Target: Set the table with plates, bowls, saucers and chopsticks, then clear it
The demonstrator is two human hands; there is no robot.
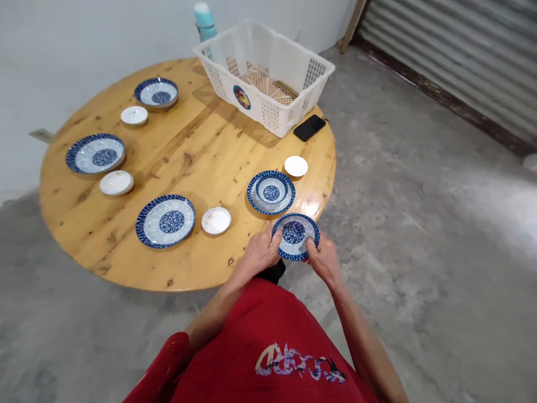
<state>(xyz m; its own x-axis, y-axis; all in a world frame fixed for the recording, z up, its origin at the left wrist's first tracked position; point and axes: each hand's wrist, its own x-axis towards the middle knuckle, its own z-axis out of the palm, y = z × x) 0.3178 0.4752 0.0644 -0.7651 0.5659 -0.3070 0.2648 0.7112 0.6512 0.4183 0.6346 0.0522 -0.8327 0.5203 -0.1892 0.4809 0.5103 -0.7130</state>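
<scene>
Between my two hands is a small blue-and-white plate (295,233), held up at the table's near right edge. My left hand (263,249) grips its left rim with the thumb on top. On the opposite rim, my right hand (324,256) pinches it the same way. Just beyond lies a blue-rimmed plate (255,202) with a smaller patterned dish (272,193) resting in it. A small white dish (296,166) sits behind these. Left of my hands are another white dish (216,220) and a larger blue-rimmed plate (165,221).
A white plastic basket (268,115) stands at the back of the round wooden table (188,173), a black phone (309,128) by its corner. Behind it is a turquoise bottle (205,21). More patterned plates (95,153) and white dishes (116,183) occupy the left side.
</scene>
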